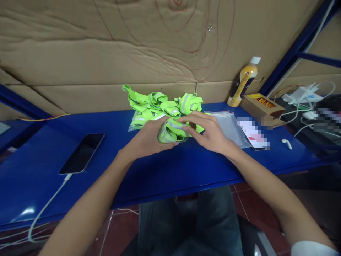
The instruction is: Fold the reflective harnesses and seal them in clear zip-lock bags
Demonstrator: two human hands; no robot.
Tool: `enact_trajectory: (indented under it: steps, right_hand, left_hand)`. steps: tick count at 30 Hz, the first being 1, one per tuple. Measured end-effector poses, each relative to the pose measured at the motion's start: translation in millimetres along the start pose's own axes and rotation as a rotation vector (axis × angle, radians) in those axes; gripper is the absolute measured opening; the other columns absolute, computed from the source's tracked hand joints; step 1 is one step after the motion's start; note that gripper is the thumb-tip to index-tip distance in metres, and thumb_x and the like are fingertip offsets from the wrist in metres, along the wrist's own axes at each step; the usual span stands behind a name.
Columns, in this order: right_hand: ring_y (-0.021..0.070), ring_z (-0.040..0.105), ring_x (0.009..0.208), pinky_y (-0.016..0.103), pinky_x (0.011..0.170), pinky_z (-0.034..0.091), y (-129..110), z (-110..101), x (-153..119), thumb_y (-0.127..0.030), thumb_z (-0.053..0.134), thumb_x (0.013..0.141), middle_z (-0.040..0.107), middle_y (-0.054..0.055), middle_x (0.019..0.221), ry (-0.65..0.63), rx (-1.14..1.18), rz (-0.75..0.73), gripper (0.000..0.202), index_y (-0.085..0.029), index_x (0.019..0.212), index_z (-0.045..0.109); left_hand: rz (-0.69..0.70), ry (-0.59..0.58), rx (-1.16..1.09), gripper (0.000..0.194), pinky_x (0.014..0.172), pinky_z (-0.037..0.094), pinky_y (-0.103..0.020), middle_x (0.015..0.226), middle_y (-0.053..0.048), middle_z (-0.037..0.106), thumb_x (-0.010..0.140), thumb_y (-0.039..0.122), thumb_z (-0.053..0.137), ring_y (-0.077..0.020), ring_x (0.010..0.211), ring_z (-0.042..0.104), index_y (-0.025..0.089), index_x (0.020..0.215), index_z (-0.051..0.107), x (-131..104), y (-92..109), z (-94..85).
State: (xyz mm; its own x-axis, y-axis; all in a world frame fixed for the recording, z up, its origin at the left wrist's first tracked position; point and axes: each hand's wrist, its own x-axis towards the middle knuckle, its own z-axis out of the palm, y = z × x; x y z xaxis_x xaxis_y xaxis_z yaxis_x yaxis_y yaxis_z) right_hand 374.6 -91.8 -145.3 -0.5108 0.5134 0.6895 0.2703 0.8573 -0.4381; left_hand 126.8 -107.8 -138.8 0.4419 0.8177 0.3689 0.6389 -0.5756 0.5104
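Observation:
My left hand (149,138) is wrapped round a folded neon-yellow reflective strap (173,131) with a silver stripe, which sits partly inside a clear plastic bag. My right hand (207,129) pinches the right end of the same strap between thumb and fingers. Just behind both hands lies a heap of similar neon straps (151,103), some of them in clear plastic. Flat clear zip bags (230,128) lie to the right of my right hand.
A smartphone (82,153) on a cable lies at left on the blue table (160,174). At right are a drink bottle (243,81), a cardboard box (262,106), a blurred card (253,133) and a white earbud (287,143). Cardboard (106,64) stands behind.

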Motion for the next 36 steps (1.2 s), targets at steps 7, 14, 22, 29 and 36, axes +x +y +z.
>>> enact_trajectory:
  steps: [7,14,22,29,36]
  right_hand:
    - [0.018,0.073,0.095,0.032,0.084,0.058,3.9,23.6,-5.7,-0.019,0.063,0.105,0.078,0.007,0.105,-0.057,0.077,-0.063,0.015,-0.021,0.106,0.078]
    - [0.0155,0.068,0.081,0.033,0.078,0.06,-6.7,44.8,-12.0,-0.02,0.066,0.101,0.073,0.007,0.101,0.16,0.046,0.113,0.012,-0.019,0.099,0.077]
    - [0.019,0.078,0.1,0.036,0.09,0.064,-6.1,29.6,-4.7,-0.018,0.067,0.099,0.081,0.01,0.115,0.048,0.295,0.106,0.028,-0.019,0.123,0.081]
    - [0.0273,0.073,0.126,0.045,0.107,0.061,-12.3,30.2,-8.4,-0.016,0.063,0.099,0.075,0.015,0.138,-0.214,0.021,-0.021,0.041,-0.015,0.139,0.069]
    - [0.025,0.075,0.125,0.042,0.104,0.062,-5.1,31.5,-9.6,-0.018,0.058,0.107,0.073,0.01,0.143,-0.113,-0.039,-0.027,0.043,-0.024,0.15,0.059]
  left_hand:
    - [0.056,-0.11,0.093,0.035,0.078,0.054,-0.036,0.097,-0.004,0.076,0.081,0.038,0.077,-0.0262,0.086,0.073,0.02,0.108,0.065,-0.5,3.6,15.9]
    - [0.175,-0.04,0.229,0.044,0.095,0.058,-0.045,0.122,-0.014,0.075,0.085,0.031,0.07,-0.0351,0.113,0.073,0.018,0.127,0.061,-2.7,-4.1,19.3]
    - [0.109,0.065,0.047,0.044,0.098,0.055,-0.041,0.119,-0.009,0.076,0.088,0.04,0.074,-0.0287,0.108,0.072,0.019,0.126,0.068,-0.8,1.0,-7.3]
    - [0.213,0.009,0.248,0.034,0.101,0.053,-0.051,0.113,-0.013,0.079,0.089,0.028,0.065,-0.0334,0.106,0.072,0.015,0.12,0.07,-2.5,-7.7,10.1]
    - [0.18,0.135,-0.081,0.024,0.088,0.057,-0.034,0.108,-0.006,0.081,0.094,0.031,0.074,-0.0231,0.093,0.075,0.02,0.115,0.076,-3.7,-0.2,-3.6]
